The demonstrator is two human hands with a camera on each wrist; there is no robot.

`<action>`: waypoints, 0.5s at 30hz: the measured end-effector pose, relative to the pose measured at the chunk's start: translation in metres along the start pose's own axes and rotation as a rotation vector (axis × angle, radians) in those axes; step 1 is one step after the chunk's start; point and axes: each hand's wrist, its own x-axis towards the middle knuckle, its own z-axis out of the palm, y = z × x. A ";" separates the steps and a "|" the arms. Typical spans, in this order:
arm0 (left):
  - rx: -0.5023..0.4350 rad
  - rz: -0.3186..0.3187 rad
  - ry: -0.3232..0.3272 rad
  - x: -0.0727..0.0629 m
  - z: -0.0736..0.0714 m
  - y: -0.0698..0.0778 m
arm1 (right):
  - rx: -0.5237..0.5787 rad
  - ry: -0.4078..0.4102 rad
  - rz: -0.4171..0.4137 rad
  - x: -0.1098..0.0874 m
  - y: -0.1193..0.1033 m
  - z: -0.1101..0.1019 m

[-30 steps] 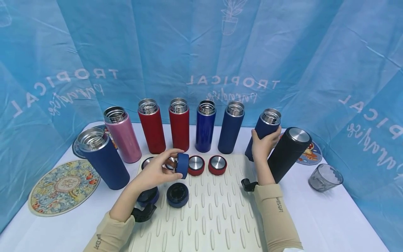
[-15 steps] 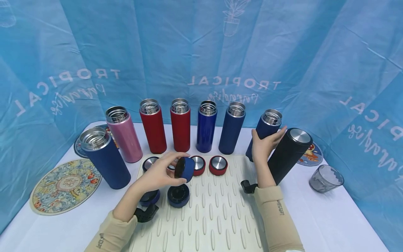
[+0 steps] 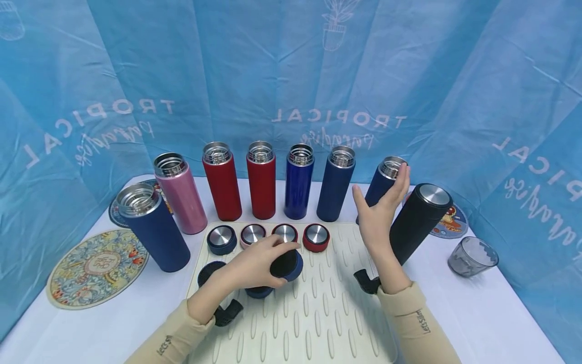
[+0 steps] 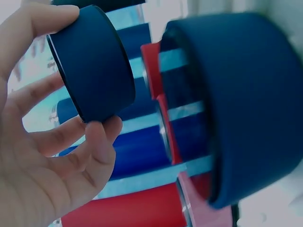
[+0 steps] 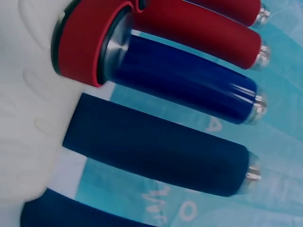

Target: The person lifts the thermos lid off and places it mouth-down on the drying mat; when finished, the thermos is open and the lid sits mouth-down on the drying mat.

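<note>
My left hand [image 3: 256, 264] pinches a navy flask lid [image 3: 294, 270] between thumb and fingers, over the pale mat [image 3: 327, 323]. In the left wrist view that lid [image 4: 94, 61] lies tilted on its side in the fingertips. My right hand [image 3: 381, 220] is raised with its fingers spread, just in front of a lidless navy flask [image 3: 376, 192], overlapping it in the head view. Behind the left hand sit a navy lid [image 3: 221, 238], a pink-rimmed lid [image 3: 252, 233] and two red lids [image 3: 316, 238]. More navy lids [image 3: 258, 292] are partly hidden beneath the left hand and wrist.
Lidless flasks stand along the back: pink [image 3: 183, 197], red [image 3: 223, 189], shiny blue [image 3: 298, 187], navy [image 3: 335, 189]. A large navy flask [image 3: 156, 235] stands left. At right are a capped black flask [image 3: 416, 222] and a tilted clear glass [image 3: 473, 257]. Round placemats [image 3: 97, 268] lie at the sides.
My left hand has moved right and slightly nearer with the navy lid, turning its dark underside into view. My right hand has let go of the navy flask and opened upward.
</note>
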 end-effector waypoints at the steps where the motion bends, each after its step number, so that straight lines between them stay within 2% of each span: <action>1: 0.019 0.009 0.001 0.001 0.002 0.001 | 0.010 -0.011 -0.022 0.000 -0.003 -0.004; 5: 0.075 0.045 0.005 0.002 0.011 0.002 | 0.021 -0.046 -0.085 0.000 -0.011 -0.020; 10: 0.140 0.072 -0.020 0.005 0.020 0.004 | -0.066 -0.009 -0.156 0.000 -0.017 -0.045; 15: 0.223 0.093 -0.039 0.008 0.025 0.006 | -0.095 0.034 -0.139 0.004 -0.018 -0.070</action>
